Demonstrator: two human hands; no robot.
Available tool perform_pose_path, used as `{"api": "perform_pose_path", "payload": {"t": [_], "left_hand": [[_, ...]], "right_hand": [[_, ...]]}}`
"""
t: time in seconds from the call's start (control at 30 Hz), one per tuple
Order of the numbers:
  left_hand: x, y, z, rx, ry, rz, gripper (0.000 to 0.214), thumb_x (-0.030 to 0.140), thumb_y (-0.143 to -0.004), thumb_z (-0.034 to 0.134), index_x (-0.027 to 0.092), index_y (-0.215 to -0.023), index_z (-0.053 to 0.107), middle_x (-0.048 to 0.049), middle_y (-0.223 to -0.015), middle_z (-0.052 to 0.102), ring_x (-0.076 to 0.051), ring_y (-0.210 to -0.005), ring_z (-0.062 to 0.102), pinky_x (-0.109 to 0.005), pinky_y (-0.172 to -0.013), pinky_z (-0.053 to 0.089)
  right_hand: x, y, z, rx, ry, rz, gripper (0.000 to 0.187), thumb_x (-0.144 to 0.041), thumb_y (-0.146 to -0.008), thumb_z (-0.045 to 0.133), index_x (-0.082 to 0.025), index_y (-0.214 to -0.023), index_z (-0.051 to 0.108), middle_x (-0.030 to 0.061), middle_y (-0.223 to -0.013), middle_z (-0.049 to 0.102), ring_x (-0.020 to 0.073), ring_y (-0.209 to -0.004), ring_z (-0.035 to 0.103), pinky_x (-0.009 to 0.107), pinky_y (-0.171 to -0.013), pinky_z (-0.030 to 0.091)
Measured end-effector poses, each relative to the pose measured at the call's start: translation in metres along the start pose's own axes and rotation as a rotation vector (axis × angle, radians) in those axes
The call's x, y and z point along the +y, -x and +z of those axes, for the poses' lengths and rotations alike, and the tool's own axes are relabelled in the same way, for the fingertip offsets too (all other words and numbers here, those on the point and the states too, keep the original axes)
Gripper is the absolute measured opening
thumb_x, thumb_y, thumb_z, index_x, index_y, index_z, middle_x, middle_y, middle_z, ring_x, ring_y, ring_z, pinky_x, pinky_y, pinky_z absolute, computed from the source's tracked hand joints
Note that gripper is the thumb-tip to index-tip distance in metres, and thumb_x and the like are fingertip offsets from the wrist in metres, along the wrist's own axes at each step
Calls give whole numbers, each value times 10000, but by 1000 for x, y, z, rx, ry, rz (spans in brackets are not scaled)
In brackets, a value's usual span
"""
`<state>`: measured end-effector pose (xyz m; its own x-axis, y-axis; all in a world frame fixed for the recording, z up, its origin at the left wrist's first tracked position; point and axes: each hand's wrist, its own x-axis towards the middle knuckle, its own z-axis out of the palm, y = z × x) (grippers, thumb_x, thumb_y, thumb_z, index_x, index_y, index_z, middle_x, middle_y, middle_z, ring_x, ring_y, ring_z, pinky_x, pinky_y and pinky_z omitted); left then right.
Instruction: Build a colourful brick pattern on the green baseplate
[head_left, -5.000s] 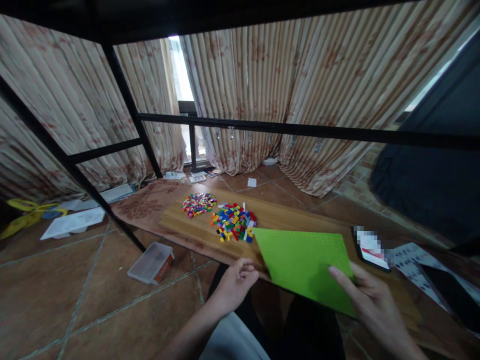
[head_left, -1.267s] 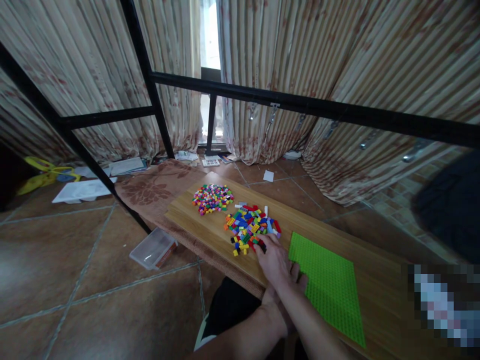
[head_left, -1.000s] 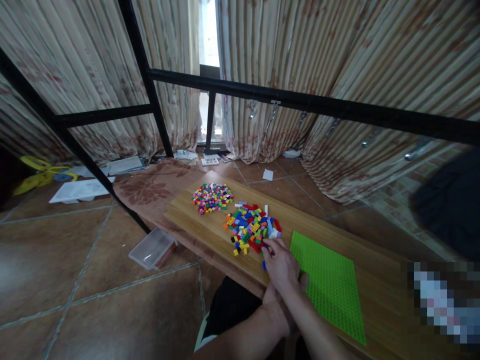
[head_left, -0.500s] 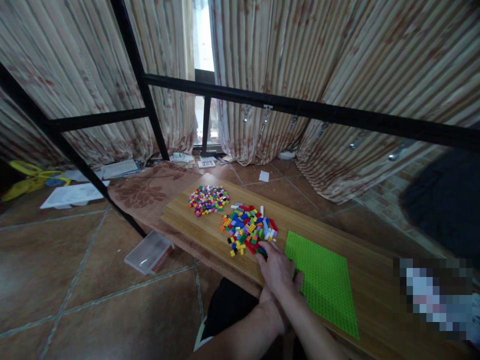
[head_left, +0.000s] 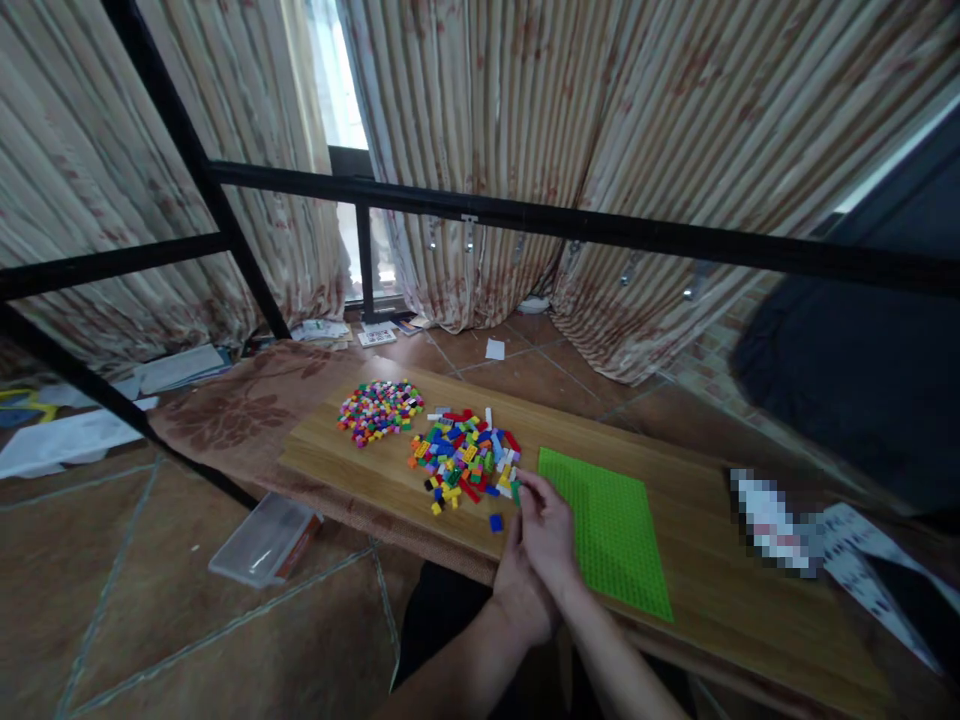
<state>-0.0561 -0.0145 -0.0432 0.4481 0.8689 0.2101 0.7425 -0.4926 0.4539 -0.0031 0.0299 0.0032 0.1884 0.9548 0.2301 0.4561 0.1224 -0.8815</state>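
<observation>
Blue brick (head_left: 496,523) — near edge of board (head_left: 705,540)

Left hand (head_left: 516,582), six o'clock: partly hidden behind right hand (head_left: 547,528). Green brick (head_left: 515,492) at right fingertips: mostly covered, grip unclear. Phone (head_left: 772,525), four o'clock: blurred. Small-piece pile (head_left: 379,410), eight o'clock: shapes too small to tell.

"What was the board (head_left: 720,540) like?"
"Wood, smooth, with a faint sheen."
"And the bricks (head_left: 465,455)?"
"Plastic, and so was the plate (head_left: 611,530), studded and matt."
"Those curtains (head_left: 495,130) looked like matt, ribbed cloth."
</observation>
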Motion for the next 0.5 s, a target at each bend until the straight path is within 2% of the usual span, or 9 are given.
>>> {"api": "perform_pose_path", "payload": {"t": [0.07,0.1,0.17,0.3,0.43,0.5], "left_hand": [[3,-4,-12,-23,-54,60,576,358,-877,476,176,-1421,437,-123,-1480,429,-341,-1409,280,-575,-1141,231],[5,-5,-17,-20,-69,65,586,378,-899,443,155,-1439,403,-138,-1495,402,-333,-1413,277,-570,-1142,232],[7,-7,-24,-7,-79,45,568,421,-932,385,157,-1435,405,-139,-1504,386,-319,-1415,280,-562,-1142,238],[8,-5,-26,18,-83,30,534,463,-954,342,193,-1401,451,-108,-1500,399,-301,-1417,283,-541,-1155,225],[7,-3,-25,26,-86,38,528,461,-955,345,192,-1395,456,-107,-1494,407,-301,-1414,291,-538,-1157,222],[6,-2,-25,37,-87,51,522,444,-955,353,189,-1399,452,-110,-1493,406,-305,-1412,294,-544,-1151,232]], "right_hand": [[19,-2,-17,114,-174,115,343,-398,-847,501,-183,-1048,677,107,-1082,706,220,-941,669,383,-832,536],[29,-3,-27,182,-234,184,368,-430,-827,521,-177,-1044,678,115,-1079,704,219,-878,680,382,-770,558],[48,-6,-46,233,-280,243,407,-463,-785,567,-173,-1046,681,118,-1081,699,212,-811,683,384,-704,579],[70,-10,-73,225,-235,246,410,-474,-759,590,-162,-1004,696,104,-1014,711,204,-756,678,390,-669,590],[72,-9,-76,184,-152,214,398,-461,-779,558,-163,-1004,696,112,-1023,715,223,-819,680,389,-689,581],[70,-9,-77,156,-89,183,369,-442,-779,562,-171,-986,703,111,-1010,723,238,-854,678,418,-761,561]]}}
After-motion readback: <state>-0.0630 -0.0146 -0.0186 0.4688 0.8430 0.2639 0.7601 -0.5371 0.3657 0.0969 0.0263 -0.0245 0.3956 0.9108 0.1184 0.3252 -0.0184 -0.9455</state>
